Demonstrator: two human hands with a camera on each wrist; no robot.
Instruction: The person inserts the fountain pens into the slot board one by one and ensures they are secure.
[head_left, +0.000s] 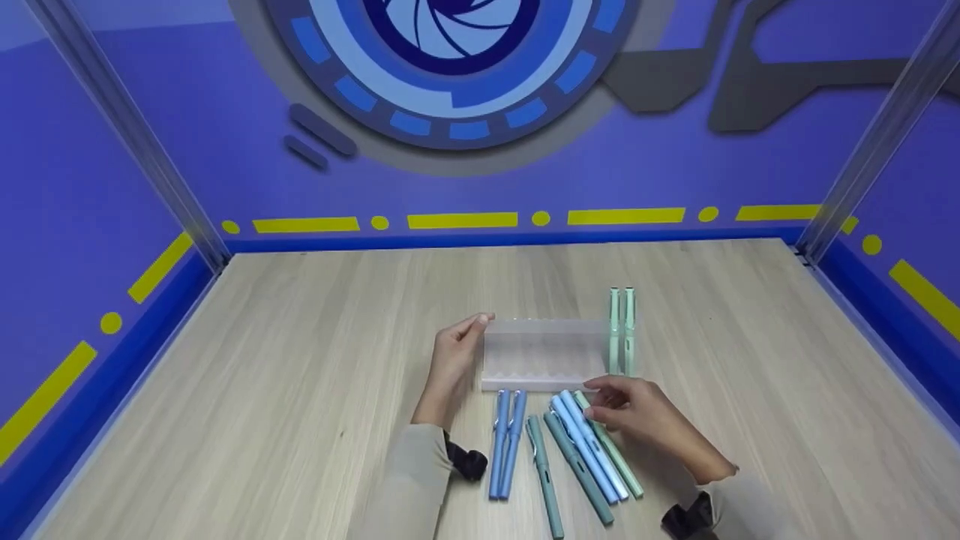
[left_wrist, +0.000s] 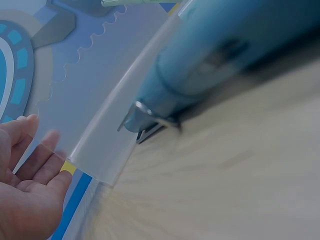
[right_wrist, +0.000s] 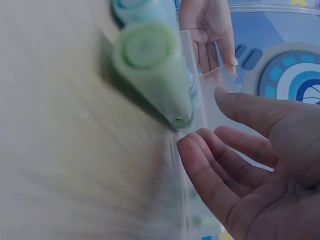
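Observation:
A clear plastic pen rack (head_left: pixel 546 356) with a notched edge (left_wrist: pixel 65 70) stands mid-table. My left hand (head_left: pixel 454 356) grips its left edge, thumb at the top corner and fingers behind. At the rack's right end, two mint pens (head_left: pixel 615 330) stand side by side. My right hand (head_left: pixel 637 409) hovers by the front right corner, thumb and fingers apart (right_wrist: pixel 250 170), nothing between them. Beside its fingertips lies a green pen (head_left: pixel 619 461), next to light blue pens (head_left: pixel 592 442) and a dark teal pen (head_left: pixel 579 469). Whether a fingertip touches the rack I cannot tell.
Two blue pens (head_left: pixel 502 450) lie in front of the rack's left part, near my left wrist. Another teal pen (head_left: pixel 546 480) lies at an angle between them and the group on the right. Blue panels (head_left: pixel 465 195) wall the wooden table (head_left: pixel 300 360) at the back and sides.

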